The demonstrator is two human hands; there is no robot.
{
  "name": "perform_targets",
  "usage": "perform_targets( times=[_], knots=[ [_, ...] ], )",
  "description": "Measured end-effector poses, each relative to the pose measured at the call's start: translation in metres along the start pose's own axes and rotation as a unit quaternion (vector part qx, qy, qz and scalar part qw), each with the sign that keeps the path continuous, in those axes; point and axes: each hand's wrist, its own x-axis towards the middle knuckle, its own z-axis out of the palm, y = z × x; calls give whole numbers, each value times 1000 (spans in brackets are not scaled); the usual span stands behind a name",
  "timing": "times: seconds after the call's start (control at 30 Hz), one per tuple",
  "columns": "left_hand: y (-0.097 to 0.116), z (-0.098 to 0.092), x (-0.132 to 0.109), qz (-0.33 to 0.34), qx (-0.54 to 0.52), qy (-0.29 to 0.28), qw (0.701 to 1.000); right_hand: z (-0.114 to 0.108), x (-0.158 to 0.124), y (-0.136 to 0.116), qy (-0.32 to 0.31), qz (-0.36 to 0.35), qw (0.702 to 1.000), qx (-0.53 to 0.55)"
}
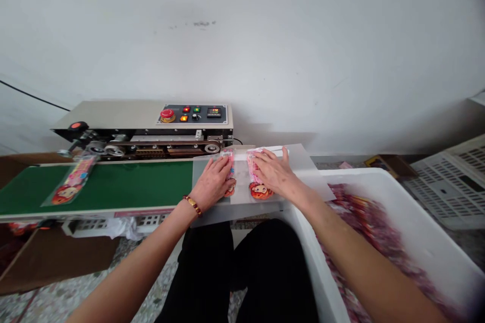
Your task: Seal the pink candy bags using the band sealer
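Here, right grip (276,171) splayed on slim, glossy packet (260,192).

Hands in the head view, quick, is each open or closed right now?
Left hand: open, laid on the left cartoon-printed packet.
Right hand: open, laid on the right cartoon-printed packet.

Wall (303,55): pale, dark scuffs (202,23) upper centre. Cord (34,96): black, slanting across left side. Crate (454,181): white, perforated, far right; small carton (396,166) beside it. Box (71,255): brown cardboard, lower left. Basket (87,227): white, slotted; crumpled plastic (127,228) against it. Floor (64,290): speckled.
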Motion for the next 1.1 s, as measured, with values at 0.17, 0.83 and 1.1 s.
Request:
perform_targets(
  times=[0.17, 0.83, 1.1],
  knots=[
    [-27, -11, -13, -1, -30, -16, 999, 3, -3, 3, 3, 17, 1000, 23],
    [23, 4, 3, -5, -30, 18, 999, -14, 0, 0, -20, 12, 999, 38],
    [11, 10, -2, 13, -16, 1, 1000, -9, 29, -12, -23, 34, 997, 64]
  ],
)
